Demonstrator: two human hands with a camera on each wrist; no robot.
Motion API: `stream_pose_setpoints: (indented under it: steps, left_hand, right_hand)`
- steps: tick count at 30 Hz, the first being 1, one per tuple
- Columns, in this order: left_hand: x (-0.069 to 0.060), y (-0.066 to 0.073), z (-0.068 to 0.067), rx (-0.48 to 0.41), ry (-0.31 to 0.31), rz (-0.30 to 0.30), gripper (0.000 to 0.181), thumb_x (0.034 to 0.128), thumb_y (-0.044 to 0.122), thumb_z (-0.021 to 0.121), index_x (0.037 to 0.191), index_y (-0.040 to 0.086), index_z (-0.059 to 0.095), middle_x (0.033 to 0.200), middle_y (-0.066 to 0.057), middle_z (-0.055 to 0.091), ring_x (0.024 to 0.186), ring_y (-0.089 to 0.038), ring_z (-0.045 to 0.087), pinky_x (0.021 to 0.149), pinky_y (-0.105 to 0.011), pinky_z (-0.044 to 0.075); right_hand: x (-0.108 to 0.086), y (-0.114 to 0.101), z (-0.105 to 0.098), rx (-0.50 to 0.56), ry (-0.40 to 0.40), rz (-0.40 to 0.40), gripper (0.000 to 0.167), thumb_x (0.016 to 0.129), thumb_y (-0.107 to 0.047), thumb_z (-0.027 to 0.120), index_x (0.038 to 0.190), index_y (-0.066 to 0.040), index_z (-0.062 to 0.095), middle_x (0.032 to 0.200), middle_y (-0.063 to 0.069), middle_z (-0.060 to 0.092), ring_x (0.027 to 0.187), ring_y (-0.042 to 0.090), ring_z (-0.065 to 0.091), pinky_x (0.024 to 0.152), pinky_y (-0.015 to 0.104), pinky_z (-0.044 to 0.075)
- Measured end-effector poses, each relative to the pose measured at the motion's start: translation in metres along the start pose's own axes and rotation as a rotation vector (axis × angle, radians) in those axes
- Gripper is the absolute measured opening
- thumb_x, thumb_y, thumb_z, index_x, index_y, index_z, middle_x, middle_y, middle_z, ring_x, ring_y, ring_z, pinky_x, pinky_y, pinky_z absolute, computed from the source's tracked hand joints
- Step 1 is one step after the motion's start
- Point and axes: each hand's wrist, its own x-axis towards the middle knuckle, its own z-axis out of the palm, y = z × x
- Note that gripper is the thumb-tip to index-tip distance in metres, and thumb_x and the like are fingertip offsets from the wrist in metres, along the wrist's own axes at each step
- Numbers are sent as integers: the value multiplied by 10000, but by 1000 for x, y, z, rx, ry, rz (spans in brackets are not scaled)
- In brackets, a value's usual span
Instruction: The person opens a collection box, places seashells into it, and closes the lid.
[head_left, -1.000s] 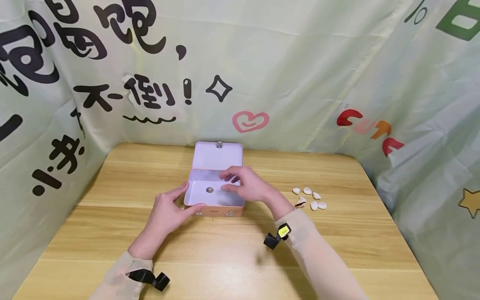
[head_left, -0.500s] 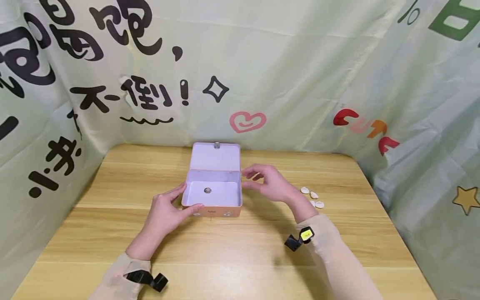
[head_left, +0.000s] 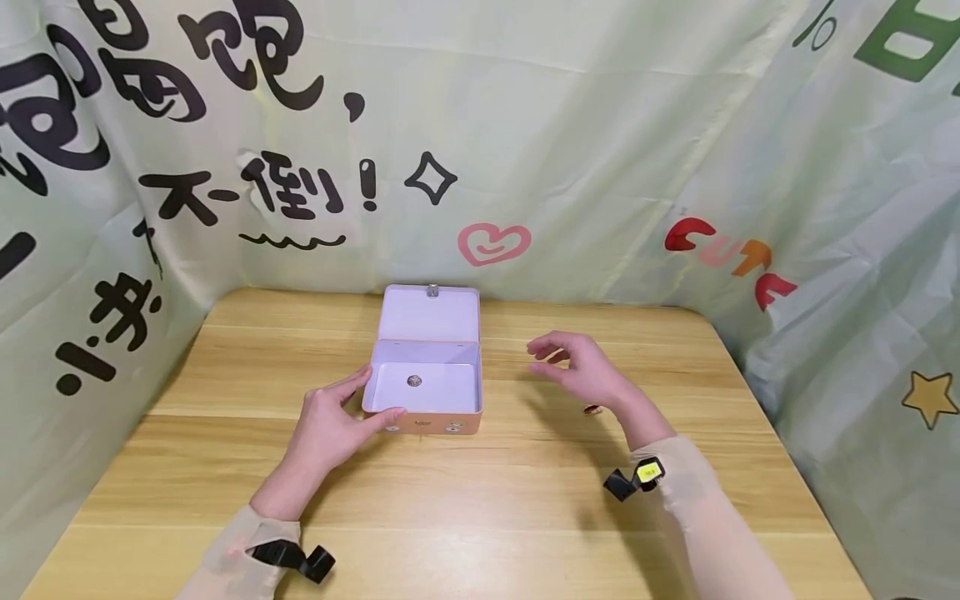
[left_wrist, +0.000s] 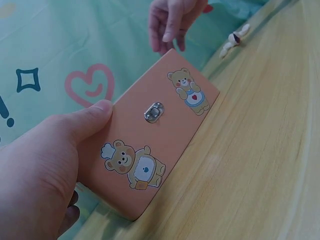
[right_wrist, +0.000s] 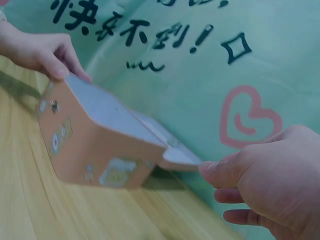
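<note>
An orange tin box with bear pictures stands on the table, its lilac lid raised at the back. On its lilac floor lies one small dark round item. My left hand grips the box's left front corner; in the left wrist view the thumb of that hand lies on the front face near the top edge. Right of the box, my right hand hovers over the table with fingers loosely bent and nothing visible between them. In the right wrist view that hand appears apart from the box.
Several small white shells and a brown-and-white piece lie on the table at the right, mostly hidden behind my right hand in the head view. A printed cloth hangs behind and beside the wooden table.
My right hand has moved from above the box out to the right, now covering most of the shells. The left hand keeps its grip, and the round item stays in the box.
</note>
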Motion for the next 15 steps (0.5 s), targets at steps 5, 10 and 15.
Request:
stream_pose_setpoints:
  steps: [5,10,15]
  left_hand:
    - [1,0,0,7,4,16,995,728,619,922,1387,-69,635,1403,-154,632,1312,-361,578,1003,-524,555]
    - [1,0,0,14,5,15,988,731,607,928,1389,-69,634,1406,-143,633,1311,-371,585,1035,-544,526]
    - [1,0,0,12,1,10,978,734,584,938,1392,-70,630,1410,-146,629,1313,-371,582,1018,-532,543]
  right_hand:
    - [-10,19,-11,2,28,41,278,1000,-61,745,1252,52,710,1210,247,714,1106,364,687,966,602,547]
    - [-18,37,-21,-26,53,105,266,1008,-61,733,1249,51,711,1211,204,725,1093,334,684,952,510,568]
    - [-26,53,-29,-59,78,156,271,1009,-71,734,1250,49,711,1207,195,729,1077,335,683,928,472,581]
